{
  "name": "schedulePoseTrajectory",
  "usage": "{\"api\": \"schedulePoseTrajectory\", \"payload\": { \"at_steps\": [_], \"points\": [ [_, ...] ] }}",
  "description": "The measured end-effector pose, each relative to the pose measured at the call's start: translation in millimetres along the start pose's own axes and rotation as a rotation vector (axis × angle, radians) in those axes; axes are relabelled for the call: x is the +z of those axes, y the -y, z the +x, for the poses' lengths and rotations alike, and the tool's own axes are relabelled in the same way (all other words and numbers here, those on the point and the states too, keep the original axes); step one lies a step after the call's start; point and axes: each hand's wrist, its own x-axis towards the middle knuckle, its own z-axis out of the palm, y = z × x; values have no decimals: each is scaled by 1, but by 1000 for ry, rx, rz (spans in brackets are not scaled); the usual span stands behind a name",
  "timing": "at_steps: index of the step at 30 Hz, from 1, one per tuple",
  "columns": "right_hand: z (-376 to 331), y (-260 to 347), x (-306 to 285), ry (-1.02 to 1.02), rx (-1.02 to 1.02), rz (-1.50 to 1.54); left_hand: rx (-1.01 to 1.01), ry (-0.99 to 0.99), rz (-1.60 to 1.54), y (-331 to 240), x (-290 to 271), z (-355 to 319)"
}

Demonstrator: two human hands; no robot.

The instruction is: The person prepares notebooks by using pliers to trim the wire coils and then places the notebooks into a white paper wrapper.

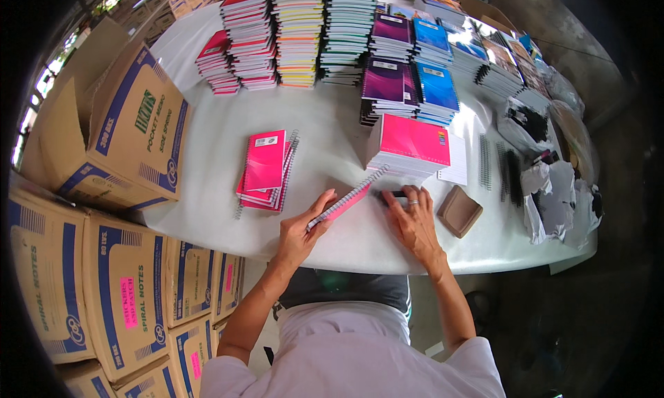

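My left hand grips a pink notebook by its lower end. The notebook stands tilted, its wire spiral facing up. Beside its other edge, my right hand is closed on a small black object, mostly hidden under the fingers. Just beyond the hands rises a thick stack of pink-covered pages with punched holes along the near edge. To the left lies a small pile of pink spiral notebooks. A brown shallow tray sits right of my right hand.
Tall notebook stacks line the table's far side, with purple and blue ones nearer. Loose wire spirals and torn white wrappings lie at right. An open carton and stacked boxes crowd the left.
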Motion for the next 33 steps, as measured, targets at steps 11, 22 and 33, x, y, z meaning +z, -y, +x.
{"api": "schedulePoseTrajectory", "payload": {
  "at_steps": [11,22,33],
  "points": [
    [12,61,-62,-171,355,362,190,-186,375,-26,-19,14],
    [21,107,-65,-55,-32,313,267,-187,804,-39,-9,16],
    [44,55,-77,290,87,933,466,-286,1022,-46,-43,38]
  ]
}}
